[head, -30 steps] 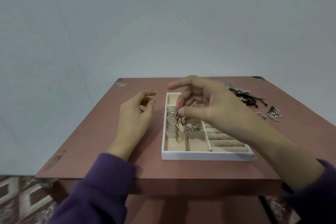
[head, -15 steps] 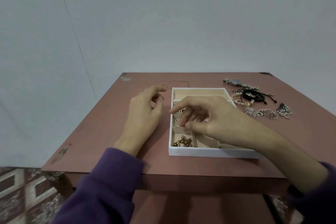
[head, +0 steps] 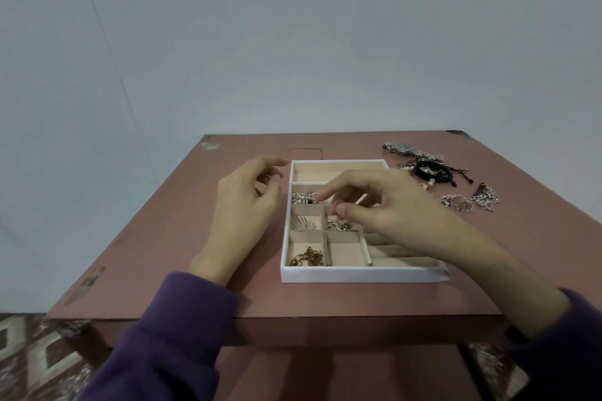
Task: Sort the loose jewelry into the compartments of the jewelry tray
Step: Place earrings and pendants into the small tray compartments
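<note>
Pale bare wall [head: 293, 42] rises behind the reddish table [head: 163, 238], where your white jewelry tray [head: 358, 273] sits near the front edge. Your left hand [head: 244, 205] rests just beside its left wall, fingers loosely curled and empty. Your right hand [head: 391, 205] hovers over the middle compartments, nothing visible in it. You seem between pieces: next, reach for the loose jewelry [head: 430, 169] right of the tray. One gold chain [head: 309, 259] lies in the front-left compartment.

The single head-worn camera looks forward and down from close above the table's [head: 182, 238] near edge, toward the wall [head: 293, 42], tray [head: 358, 274] centered, forearms entering from below.
</note>
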